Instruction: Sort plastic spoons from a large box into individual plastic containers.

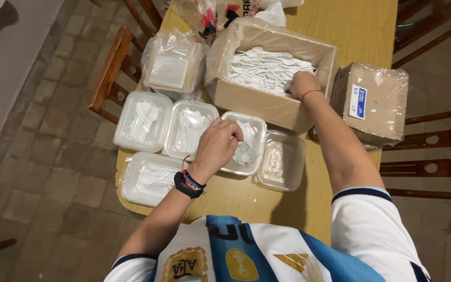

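Over the clear plastic tray (246, 143) at the centre of the wooden surface (246, 196), our left hand (216, 146) is curled, fingers bent down onto the white plastic cutlery lying in it; it seems to be pinching a piece, though the knuckles cover the grip and we cannot tell for sure. At one o'clock from there, our right hand (303, 83) is sunk in the cardboard box (267, 102) of loose white plastic spoons (264, 68), fingers closed among them; how many it grips we cannot tell.

To the nine o'clock side of the tray sit two more filled trays (143, 121) (190, 129), another (150, 177) at eight o'clock, and an empty-looking one (280, 161) just beside it at three o'clock. A bagged stack of containers (173, 65) stands at eleven o'clock, and a wrapped brown packet (374, 102) rests off the surface's right edge at two o'clock.

We judge the trays light enough to skid or tip if the left wrist drags across them, and the one at eight o'clock lies close to the surface's near-left corner. A clumsy grab in the box could scatter spoons.

The items at twelve o'clock are cut off by the frame, and cutlery types inside the trays are hard to make out.
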